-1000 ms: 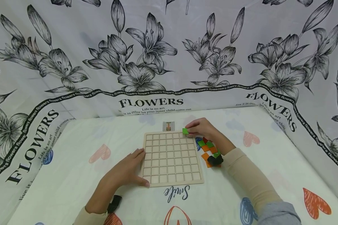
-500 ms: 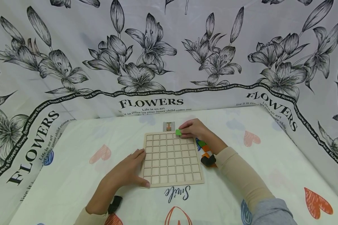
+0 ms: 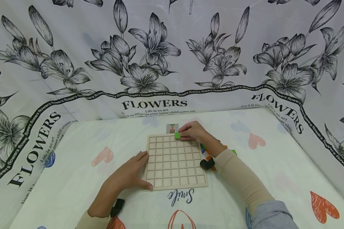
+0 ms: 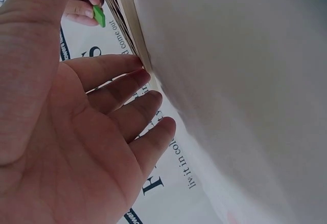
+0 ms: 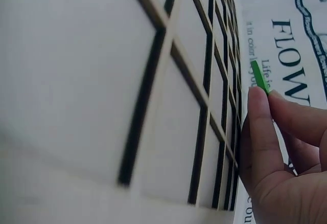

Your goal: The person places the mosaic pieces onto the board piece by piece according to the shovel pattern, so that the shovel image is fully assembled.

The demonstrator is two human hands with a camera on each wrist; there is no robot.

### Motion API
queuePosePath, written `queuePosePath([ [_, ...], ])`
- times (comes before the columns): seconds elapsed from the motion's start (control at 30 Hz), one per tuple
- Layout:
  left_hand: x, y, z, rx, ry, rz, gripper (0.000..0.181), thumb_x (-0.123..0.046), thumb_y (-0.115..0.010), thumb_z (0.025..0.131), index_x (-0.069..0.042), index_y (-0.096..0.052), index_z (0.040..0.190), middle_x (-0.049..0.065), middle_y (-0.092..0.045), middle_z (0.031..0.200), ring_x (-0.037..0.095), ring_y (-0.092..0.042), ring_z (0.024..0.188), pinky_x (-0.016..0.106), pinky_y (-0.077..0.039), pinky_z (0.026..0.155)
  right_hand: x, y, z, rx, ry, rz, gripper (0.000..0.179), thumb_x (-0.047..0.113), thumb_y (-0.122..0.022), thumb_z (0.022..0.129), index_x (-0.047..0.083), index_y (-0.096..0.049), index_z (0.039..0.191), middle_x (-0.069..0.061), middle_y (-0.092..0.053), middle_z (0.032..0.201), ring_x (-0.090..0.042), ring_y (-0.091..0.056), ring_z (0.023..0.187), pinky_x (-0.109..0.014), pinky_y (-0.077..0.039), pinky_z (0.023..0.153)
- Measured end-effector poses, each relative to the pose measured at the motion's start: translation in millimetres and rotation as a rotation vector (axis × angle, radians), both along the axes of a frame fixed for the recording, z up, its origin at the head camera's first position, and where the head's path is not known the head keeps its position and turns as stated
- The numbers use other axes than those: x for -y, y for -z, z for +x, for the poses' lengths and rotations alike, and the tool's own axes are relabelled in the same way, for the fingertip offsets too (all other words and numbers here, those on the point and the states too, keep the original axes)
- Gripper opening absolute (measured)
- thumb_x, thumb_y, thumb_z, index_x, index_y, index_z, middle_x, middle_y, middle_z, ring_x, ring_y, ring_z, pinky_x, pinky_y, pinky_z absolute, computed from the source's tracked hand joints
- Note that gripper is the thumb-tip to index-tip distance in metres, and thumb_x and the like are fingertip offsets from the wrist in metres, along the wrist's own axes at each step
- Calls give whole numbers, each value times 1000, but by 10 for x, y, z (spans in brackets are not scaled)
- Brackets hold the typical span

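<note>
A wooden grid board (image 3: 175,162) with square cells lies on the table. My right hand (image 3: 193,131) pinches a small green square tile (image 3: 177,135) between thumb and fingertips, over the board's far edge. In the right wrist view the green tile (image 5: 259,75) sticks out past the fingertips, tilted on edge. My left hand (image 3: 129,173) rests against the board's left side, thumb on the near left corner. The left wrist view has the left hand's fingers (image 4: 135,109) extended, fingertips touching the board's edge (image 4: 134,24).
Orange and green tiles (image 3: 208,158) lie right of the board, largely hidden by the right forearm and a black wrist piece (image 3: 207,163). A small printed picture card (image 3: 172,128) lies beyond the board. A floral curtain (image 3: 149,63) hangs behind the table.
My right hand has moved left along the board's far edge with the green tile, from near the far right corner toward the middle. The left hand has stayed put.
</note>
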State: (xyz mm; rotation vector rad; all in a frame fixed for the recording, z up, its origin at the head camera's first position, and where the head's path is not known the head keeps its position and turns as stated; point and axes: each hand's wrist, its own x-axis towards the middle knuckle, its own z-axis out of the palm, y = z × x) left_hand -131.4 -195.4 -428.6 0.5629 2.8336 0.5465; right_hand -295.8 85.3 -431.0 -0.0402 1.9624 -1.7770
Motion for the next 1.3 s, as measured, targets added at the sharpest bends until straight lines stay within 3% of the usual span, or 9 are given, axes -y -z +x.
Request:
queuePosePath([
  [0.77, -8, -29, 22, 7, -3, 18, 126, -62, -88, 59, 5, -35, 153, 19, -32, 159, 39, -25, 147, 50, -30, 115, 361, 8, 35, -119, -10, 128, 12, -10, -74, 85, -9, -73, 97, -17, -69, 103, -16, -69, 68, -30, -60, 70],
  [1.3, -9, -15, 28, -4, 3, 4, 126, -63, -87, 60, 4, -35, 153, 19, -32, 159, 39, -26, 147, 51, -31, 114, 490, -21, 49, -229, -59, 367, 4, -1, -75, 88, 0, -75, 92, -10, -68, 98, -17, -72, 74, -23, -59, 66],
])
